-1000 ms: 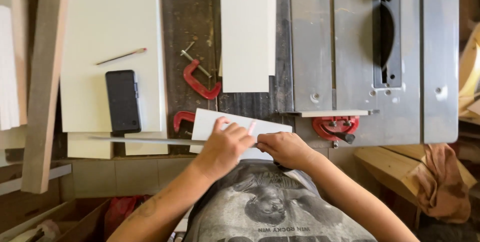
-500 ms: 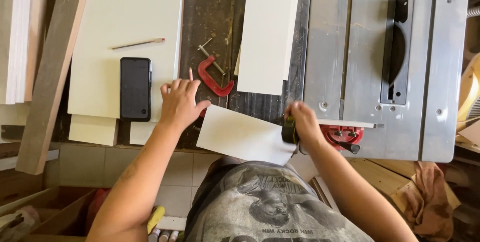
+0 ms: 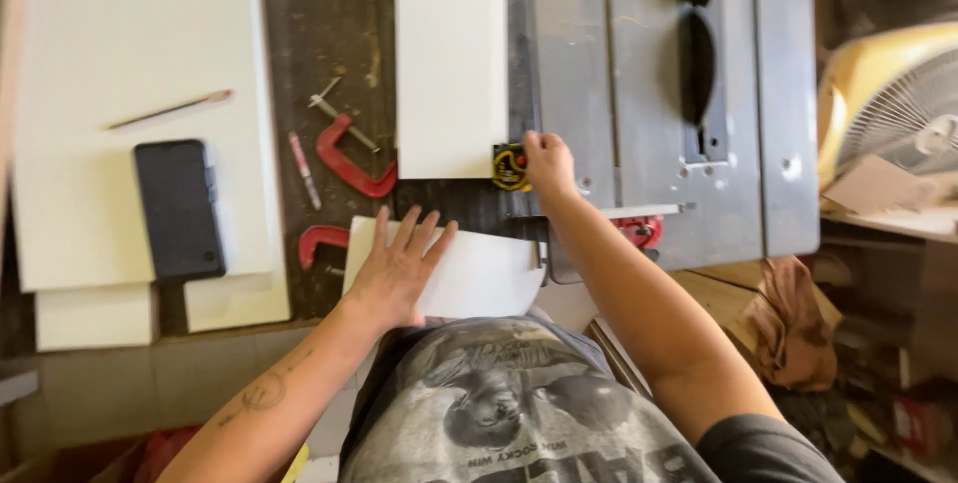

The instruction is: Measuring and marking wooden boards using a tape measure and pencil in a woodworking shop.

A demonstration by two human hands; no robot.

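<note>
Workbench [image 3: 329, 4], L hand [image 3: 399, 263] flat on white panel [image 3: 479, 278], R hand [image 3: 549, 164] at tape measure [image 3: 511, 166], red clamp [image 3: 349, 159] nearby

Left hand [image 3: 397, 265] flat, fingers spread, on a white board [image 3: 469, 273] at the bench's near edge. Right hand [image 3: 547, 164] reaches forward and grips a yellow-and-black tape measure [image 3: 511, 166], just beside the corner of a second white panel [image 3: 451, 64]. Red clamps [image 3: 349, 159] lie left of that panel; a dark phone [image 3: 180, 209] rests on a big white sheet [image 3: 140, 64]. The table saw [image 3: 689, 94] sits to the right.
</note>
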